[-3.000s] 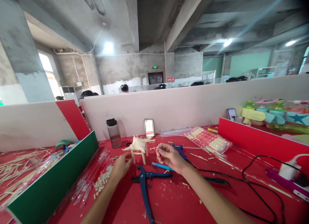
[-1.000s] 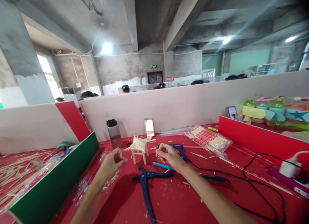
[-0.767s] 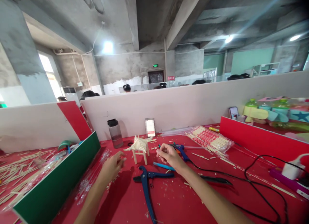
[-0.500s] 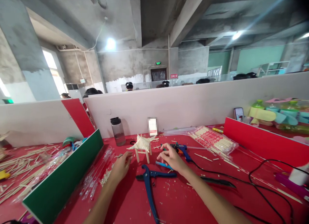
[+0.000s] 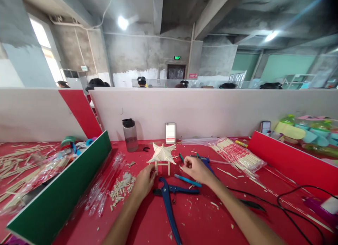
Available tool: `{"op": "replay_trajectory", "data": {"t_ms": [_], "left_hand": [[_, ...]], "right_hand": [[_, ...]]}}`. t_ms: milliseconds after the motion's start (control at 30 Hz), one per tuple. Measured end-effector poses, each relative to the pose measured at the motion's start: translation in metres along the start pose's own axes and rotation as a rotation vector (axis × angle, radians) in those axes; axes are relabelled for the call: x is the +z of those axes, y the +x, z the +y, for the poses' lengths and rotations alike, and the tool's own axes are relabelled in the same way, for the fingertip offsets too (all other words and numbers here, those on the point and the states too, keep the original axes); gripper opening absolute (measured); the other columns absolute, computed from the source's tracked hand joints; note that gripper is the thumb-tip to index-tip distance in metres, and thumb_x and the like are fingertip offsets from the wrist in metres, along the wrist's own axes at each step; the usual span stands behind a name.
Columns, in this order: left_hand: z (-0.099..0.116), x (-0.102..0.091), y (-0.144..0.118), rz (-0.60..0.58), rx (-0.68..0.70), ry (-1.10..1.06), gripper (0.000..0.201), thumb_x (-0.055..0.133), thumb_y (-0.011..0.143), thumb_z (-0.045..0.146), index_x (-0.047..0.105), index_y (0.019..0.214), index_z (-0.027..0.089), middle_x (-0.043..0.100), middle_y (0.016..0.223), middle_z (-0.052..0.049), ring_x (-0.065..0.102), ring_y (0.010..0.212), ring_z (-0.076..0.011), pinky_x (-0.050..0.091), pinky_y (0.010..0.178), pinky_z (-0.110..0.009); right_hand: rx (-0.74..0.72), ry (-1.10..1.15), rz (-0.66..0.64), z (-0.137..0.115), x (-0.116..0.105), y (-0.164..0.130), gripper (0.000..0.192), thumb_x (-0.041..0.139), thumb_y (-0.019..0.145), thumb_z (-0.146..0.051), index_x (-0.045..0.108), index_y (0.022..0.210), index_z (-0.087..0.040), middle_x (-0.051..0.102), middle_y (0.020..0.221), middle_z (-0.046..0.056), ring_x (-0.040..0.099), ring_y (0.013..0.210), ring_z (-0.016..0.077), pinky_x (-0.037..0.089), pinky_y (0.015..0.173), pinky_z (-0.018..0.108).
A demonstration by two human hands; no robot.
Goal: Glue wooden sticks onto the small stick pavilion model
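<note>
A small pavilion model of pale wooden sticks, with a star-cornered roof, stands upright on the table. My left hand is closed at its left front leg, fingertips on the stick. To the model's right, my right hand is held in a pinch, apart from it. A tiny pale tip shows at those fingers, too small to name. Just below lies a blue pen-like stick. The blue-handled cutter lies in front of the model. Partly behind my right hand is a blue glue gun.
A water bottle stands behind left. Cut stick pieces and clear plastic sleeves lie beside the green divider. Packed sticks lie back right, near a red divider. A black cable crosses the right side.
The pavilion model has turned, its roof now facing me more squarely. My left hand has come to its leg. My right hand's fingers have drawn into a pinch. The view has tilted down.
</note>
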State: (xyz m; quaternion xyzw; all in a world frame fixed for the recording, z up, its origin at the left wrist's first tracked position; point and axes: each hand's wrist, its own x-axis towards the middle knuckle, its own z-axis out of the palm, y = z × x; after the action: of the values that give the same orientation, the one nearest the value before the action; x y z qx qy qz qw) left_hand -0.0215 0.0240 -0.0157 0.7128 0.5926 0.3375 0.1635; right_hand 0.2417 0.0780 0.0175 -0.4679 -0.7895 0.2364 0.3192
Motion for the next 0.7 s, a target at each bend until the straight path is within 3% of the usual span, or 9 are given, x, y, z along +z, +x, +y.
{"op": "replay_trajectory", "data": {"t_ms": [133,267,367,467,700], "left_hand": [[0.001,0.000,-0.009,0.004,0.003,-0.037,0.026,0.042,0.097,0.027,0.065,0.105,0.021,0.074,0.106,-0.009,0.069,0.100,-0.0246,0.050,0.086,-0.033],[0.001,-0.002,-0.015,0.032,0.026,-0.061,0.029,0.040,0.097,0.026,0.062,0.116,0.021,0.071,0.114,-0.010,0.067,0.107,-0.0253,0.051,0.093,-0.037],[0.001,-0.004,-0.019,0.037,0.026,-0.055,0.033,0.041,0.095,0.025,0.059,0.123,0.022,0.069,0.121,-0.010,0.065,0.113,-0.0260,0.051,0.096,-0.040],[-0.001,-0.003,-0.022,0.066,0.001,-0.030,0.034,0.043,0.095,0.026,0.061,0.123,0.022,0.071,0.117,-0.010,0.068,0.109,-0.0265,0.054,0.093,-0.041],[-0.015,0.004,-0.026,0.139,-0.014,0.056,0.029,0.047,0.094,0.032,0.070,0.107,0.021,0.077,0.105,-0.011,0.074,0.096,-0.0268,0.060,0.085,-0.038]], "right_hand": [[0.048,0.076,-0.101,0.025,-0.033,0.057,0.010,0.064,0.075,-0.021,0.062,0.084,-0.018,0.066,0.072,-0.001,0.057,0.060,0.0121,0.041,0.057,0.022],[0.183,0.293,0.032,0.053,-0.043,0.137,0.021,0.068,0.077,-0.019,0.056,0.094,-0.018,0.065,0.073,-0.003,0.059,0.056,0.0105,0.047,0.057,0.022],[0.220,0.297,0.040,0.069,-0.029,0.184,0.030,0.072,0.078,-0.018,0.055,0.102,-0.018,0.068,0.083,0.000,0.064,0.063,0.0107,0.052,0.063,0.023],[0.230,0.256,0.016,0.080,-0.005,0.208,0.039,0.081,0.072,-0.018,0.057,0.103,-0.017,0.071,0.088,0.005,0.066,0.070,0.0137,0.055,0.069,0.028],[0.165,0.050,-0.039,0.094,0.028,0.217,0.064,0.091,0.058,-0.017,0.059,0.114,-0.018,0.074,0.102,0.008,0.069,0.096,0.0259,0.053,0.087,0.039]]}}
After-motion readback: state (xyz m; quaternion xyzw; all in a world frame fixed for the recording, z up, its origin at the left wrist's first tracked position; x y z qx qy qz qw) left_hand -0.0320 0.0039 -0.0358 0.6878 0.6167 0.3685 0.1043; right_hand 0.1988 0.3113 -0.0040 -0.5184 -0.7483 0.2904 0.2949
